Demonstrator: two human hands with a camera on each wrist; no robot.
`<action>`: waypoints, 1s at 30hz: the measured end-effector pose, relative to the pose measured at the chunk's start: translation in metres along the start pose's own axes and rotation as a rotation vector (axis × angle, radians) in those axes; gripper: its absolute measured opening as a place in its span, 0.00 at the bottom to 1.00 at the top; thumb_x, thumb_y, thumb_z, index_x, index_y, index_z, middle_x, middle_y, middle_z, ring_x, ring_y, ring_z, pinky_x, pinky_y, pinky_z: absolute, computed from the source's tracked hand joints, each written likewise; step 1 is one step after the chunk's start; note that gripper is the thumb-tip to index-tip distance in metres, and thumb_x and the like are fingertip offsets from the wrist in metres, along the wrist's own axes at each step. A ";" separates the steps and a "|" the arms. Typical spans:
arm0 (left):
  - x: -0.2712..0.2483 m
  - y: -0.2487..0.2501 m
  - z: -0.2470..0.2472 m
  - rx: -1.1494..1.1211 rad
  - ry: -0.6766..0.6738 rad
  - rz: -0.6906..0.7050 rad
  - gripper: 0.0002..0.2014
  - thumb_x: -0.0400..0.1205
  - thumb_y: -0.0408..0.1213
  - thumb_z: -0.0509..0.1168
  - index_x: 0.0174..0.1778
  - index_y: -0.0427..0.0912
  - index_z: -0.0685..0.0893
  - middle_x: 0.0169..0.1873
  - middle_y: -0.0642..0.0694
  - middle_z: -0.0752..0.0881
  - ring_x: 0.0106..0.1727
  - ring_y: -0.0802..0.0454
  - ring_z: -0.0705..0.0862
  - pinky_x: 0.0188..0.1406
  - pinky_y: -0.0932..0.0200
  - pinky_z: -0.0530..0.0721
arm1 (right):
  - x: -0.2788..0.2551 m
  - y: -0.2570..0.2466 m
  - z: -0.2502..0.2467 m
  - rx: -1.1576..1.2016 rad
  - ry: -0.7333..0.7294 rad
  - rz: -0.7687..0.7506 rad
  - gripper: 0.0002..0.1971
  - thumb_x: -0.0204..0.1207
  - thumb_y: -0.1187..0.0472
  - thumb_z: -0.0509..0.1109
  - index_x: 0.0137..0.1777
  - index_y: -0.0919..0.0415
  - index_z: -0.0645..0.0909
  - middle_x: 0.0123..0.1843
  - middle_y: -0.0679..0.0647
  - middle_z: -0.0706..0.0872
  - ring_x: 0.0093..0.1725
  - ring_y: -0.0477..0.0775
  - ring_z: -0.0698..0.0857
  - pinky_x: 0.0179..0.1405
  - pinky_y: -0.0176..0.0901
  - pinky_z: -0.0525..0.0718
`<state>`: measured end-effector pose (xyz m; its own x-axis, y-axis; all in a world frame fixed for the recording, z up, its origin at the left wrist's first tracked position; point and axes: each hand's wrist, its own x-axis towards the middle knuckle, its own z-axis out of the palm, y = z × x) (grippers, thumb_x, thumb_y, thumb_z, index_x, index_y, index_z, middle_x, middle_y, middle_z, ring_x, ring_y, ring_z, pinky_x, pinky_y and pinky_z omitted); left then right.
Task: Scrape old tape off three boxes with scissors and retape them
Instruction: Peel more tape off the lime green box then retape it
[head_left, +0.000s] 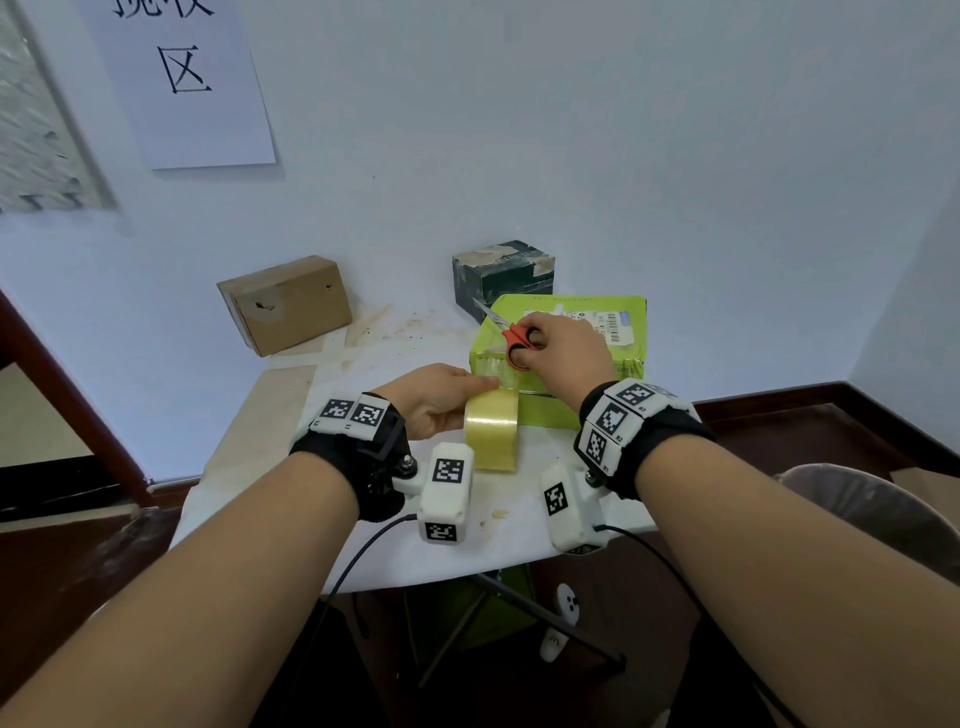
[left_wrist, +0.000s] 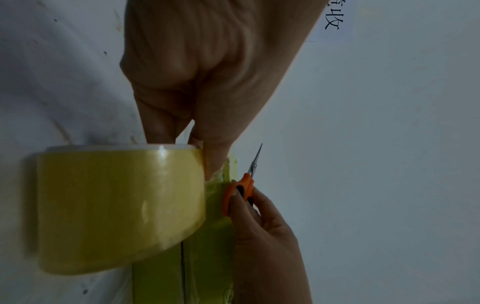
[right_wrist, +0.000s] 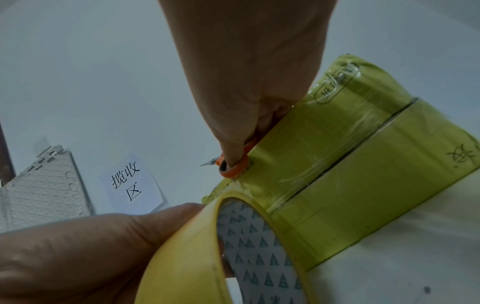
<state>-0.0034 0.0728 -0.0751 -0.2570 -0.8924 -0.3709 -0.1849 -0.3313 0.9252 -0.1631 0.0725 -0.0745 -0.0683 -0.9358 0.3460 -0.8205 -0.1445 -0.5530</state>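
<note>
A lime-green box (head_left: 566, 332) (right_wrist: 337, 164) lies on the white table (head_left: 363, 467), near its right side. My left hand (head_left: 441, 397) (left_wrist: 207, 92) grips a wide yellowish tape roll (head_left: 492, 434) (left_wrist: 119, 205) (right_wrist: 233, 246) against the box's front left corner. A strip of tape runs from the roll up onto the box. My right hand (head_left: 563, 348) (right_wrist: 246, 82) rests on the box top and holds small orange-handled scissors (head_left: 511, 340) (left_wrist: 242, 189) (right_wrist: 231, 166), fingers through the loops, blades pointing away to the left.
A brown cardboard box (head_left: 284, 304) stands at the table's far left, a dark green box (head_left: 503, 275) behind the lime one. A white wall with a paper sign (head_left: 182, 78) is close behind. A grey bin (head_left: 872, 514) sits at my right.
</note>
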 end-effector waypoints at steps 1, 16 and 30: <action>0.000 0.000 0.000 0.009 -0.003 -0.009 0.06 0.84 0.35 0.65 0.49 0.34 0.82 0.41 0.43 0.88 0.33 0.57 0.88 0.33 0.65 0.88 | 0.000 0.000 0.000 -0.001 0.000 -0.001 0.13 0.74 0.54 0.71 0.58 0.51 0.83 0.53 0.50 0.88 0.55 0.56 0.84 0.47 0.45 0.80; 0.005 -0.007 0.002 -0.127 -0.018 -0.017 0.05 0.85 0.30 0.63 0.50 0.33 0.83 0.41 0.42 0.87 0.35 0.55 0.87 0.32 0.64 0.88 | 0.002 -0.001 0.000 -0.023 0.005 -0.001 0.15 0.75 0.53 0.70 0.61 0.50 0.82 0.55 0.51 0.88 0.55 0.56 0.84 0.49 0.45 0.80; 0.011 -0.011 0.000 -0.201 -0.100 -0.070 0.07 0.85 0.31 0.62 0.54 0.34 0.83 0.38 0.41 0.90 0.34 0.51 0.90 0.36 0.55 0.91 | 0.001 -0.001 0.000 -0.021 0.010 -0.010 0.13 0.74 0.54 0.71 0.58 0.50 0.83 0.53 0.50 0.89 0.54 0.55 0.85 0.47 0.45 0.82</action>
<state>-0.0046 0.0667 -0.0892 -0.3449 -0.8334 -0.4318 -0.0160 -0.4547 0.8905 -0.1625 0.0712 -0.0740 -0.0656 -0.9308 0.3595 -0.8332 -0.1471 -0.5330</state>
